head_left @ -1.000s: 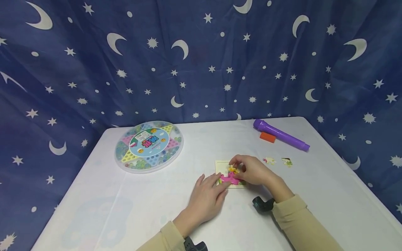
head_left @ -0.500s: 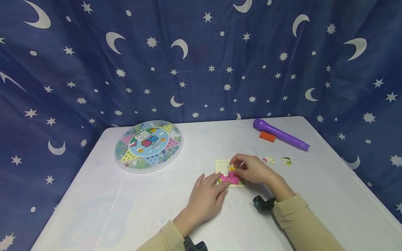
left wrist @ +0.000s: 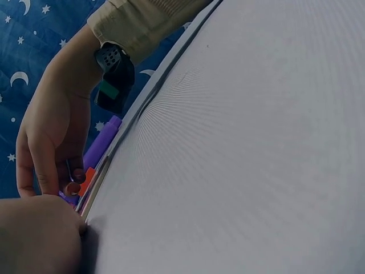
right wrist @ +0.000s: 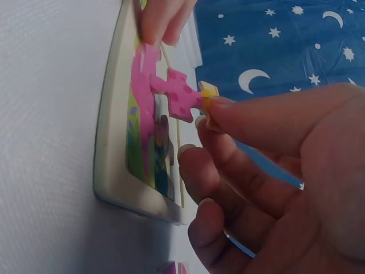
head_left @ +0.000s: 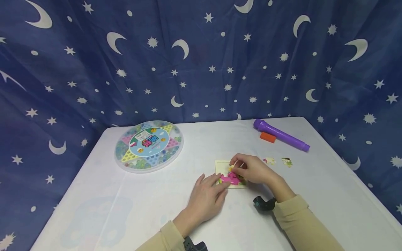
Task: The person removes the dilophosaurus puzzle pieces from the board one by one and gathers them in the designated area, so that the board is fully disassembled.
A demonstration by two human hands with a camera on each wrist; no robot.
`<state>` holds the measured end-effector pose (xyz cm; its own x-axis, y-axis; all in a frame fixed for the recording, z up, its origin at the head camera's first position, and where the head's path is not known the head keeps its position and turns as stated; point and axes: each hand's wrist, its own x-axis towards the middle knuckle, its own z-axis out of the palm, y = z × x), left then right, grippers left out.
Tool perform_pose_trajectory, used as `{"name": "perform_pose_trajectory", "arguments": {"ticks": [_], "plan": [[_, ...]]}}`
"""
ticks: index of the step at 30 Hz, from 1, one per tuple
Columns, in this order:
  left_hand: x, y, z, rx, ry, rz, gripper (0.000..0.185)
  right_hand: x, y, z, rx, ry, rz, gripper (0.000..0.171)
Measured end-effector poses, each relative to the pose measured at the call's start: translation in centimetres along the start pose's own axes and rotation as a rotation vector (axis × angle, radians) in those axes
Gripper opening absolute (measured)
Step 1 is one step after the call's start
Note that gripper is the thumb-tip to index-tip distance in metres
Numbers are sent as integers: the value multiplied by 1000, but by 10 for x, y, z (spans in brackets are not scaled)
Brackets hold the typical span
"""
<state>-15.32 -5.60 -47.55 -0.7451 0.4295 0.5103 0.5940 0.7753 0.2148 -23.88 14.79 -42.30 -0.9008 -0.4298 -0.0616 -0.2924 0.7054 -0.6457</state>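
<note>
My right hand (head_left: 252, 169) pinches a pink and yellow jigsaw piece (right wrist: 177, 96) between thumb and index finger, its other fingers loosely bent. The piece is tilted over a small cream puzzle tray (right wrist: 111, 182), and its pink end reaches the pink pieces (right wrist: 142, 97) lying inside. My left hand (head_left: 207, 197) is at the tray's left side, its nearly straight fingers on the lower left part of the puzzle. In the left wrist view the tray shows only edge-on, partly behind the left hand (left wrist: 40, 234).
Two loose jigsaw pieces, one white and pink (head_left: 269, 160) and one green (head_left: 287, 162), lie right of the tray. Behind them are an orange block (head_left: 268, 137) and a purple toy microphone (head_left: 282, 135). A round marble game (head_left: 149, 146) lies at the back left.
The jigsaw piece in my right fingers has changed its tilt over the tray, and the right hand has shifted very slightly. My left hand has stayed in place.
</note>
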Motion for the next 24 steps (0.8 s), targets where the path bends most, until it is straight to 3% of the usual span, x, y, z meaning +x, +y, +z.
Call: {"name": "perform_pose_trajectory", "arguments": {"ticks": [24], "plan": [[0, 1, 1, -20, 34, -5, 24, -14, 11, -27, 46, 35, 31, 18]]}}
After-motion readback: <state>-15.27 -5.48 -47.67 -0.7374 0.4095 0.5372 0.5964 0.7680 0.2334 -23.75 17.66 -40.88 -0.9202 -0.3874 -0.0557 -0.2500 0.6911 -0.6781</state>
